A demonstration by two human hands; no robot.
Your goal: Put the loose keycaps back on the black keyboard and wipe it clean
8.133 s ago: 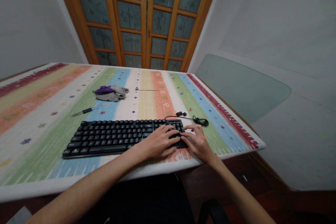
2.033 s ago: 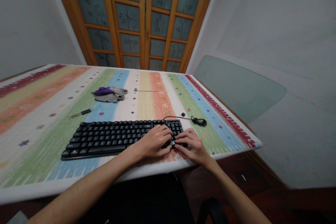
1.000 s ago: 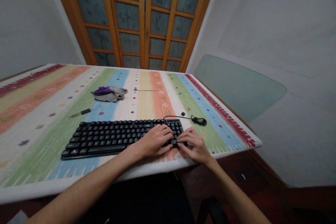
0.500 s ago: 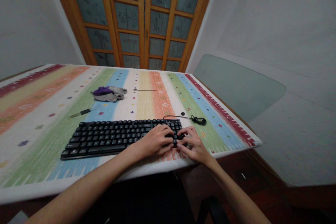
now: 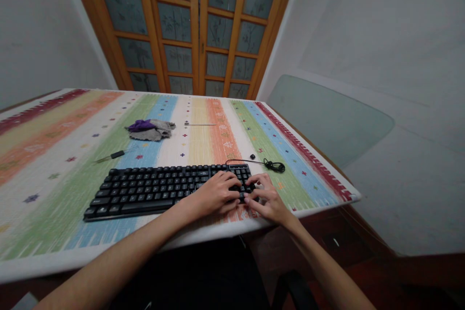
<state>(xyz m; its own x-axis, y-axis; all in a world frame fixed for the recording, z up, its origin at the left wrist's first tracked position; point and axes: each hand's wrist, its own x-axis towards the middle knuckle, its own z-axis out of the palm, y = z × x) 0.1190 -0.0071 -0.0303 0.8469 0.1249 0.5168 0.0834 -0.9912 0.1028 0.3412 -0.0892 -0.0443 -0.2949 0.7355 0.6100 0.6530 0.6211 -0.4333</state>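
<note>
A black keyboard [image 5: 145,189] lies along the near edge of the table, its number pad at the right end. My left hand [image 5: 220,193] rests over that end, fingers curled down on the number pad and covering part of it. From the right side, my right hand [image 5: 267,198] grips the keyboard's right edge, fingers bent over the last keys and thumb low. The fingertips of both hands almost meet; what lies right under them is hidden. Just behind the number pad sits a small loose black keycap [image 5: 253,156], beside the bundled keyboard cable [image 5: 274,166].
A grey and purple cloth [image 5: 150,129] lies farther back on the striped tablecloth [image 5: 196,147]. Left of the keyboard is a wire tool with a black handle [image 5: 117,154]. A thin rod [image 5: 201,124] lies right of the cloth. Wooden glazed doors [image 5: 199,48] stand behind the table.
Both hands stay at the number pad, with hardly any shift in the fingers. The view has moved very slightly.
</note>
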